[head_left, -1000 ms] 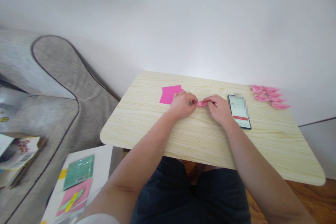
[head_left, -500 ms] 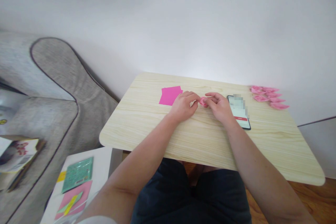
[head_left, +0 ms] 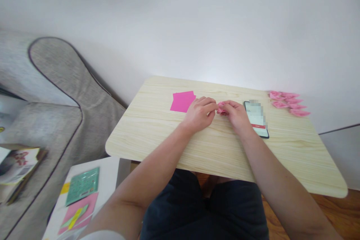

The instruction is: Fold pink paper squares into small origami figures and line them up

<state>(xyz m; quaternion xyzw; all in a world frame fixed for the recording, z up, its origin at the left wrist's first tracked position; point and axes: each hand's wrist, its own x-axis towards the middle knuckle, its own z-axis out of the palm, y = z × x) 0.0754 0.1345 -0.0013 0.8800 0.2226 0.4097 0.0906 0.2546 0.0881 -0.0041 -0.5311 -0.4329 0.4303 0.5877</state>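
A small folded pink paper piece [head_left: 221, 108] is between my two hands over the middle of the table [head_left: 213, 146]. My right hand [head_left: 237, 115] pinches it with thumb and fingers from the right. From the left, my left hand [head_left: 200, 114] has its fingertips closed at the paper's edge; the exact grip is partly hidden. Flat magenta paper squares [head_left: 181, 102] lie just beyond my left hand. Right of my right hand rests a phone [head_left: 258, 130] with its screen lit and partly blurred out.
Several folded pink paper pieces [head_left: 294, 106] sit at the table's far right corner. A white wall [head_left: 213, 26] rises behind the table. At left is a grey sofa [head_left: 56, 67]. Below it, a white surface [head_left: 108, 168] holds a green packet [head_left: 83, 185] and pink paper [head_left: 67, 215].
The folded pink paper has turned and shifted slightly right in my fingers. My right fingers have closed in around it, and my left hand has moved a little right.
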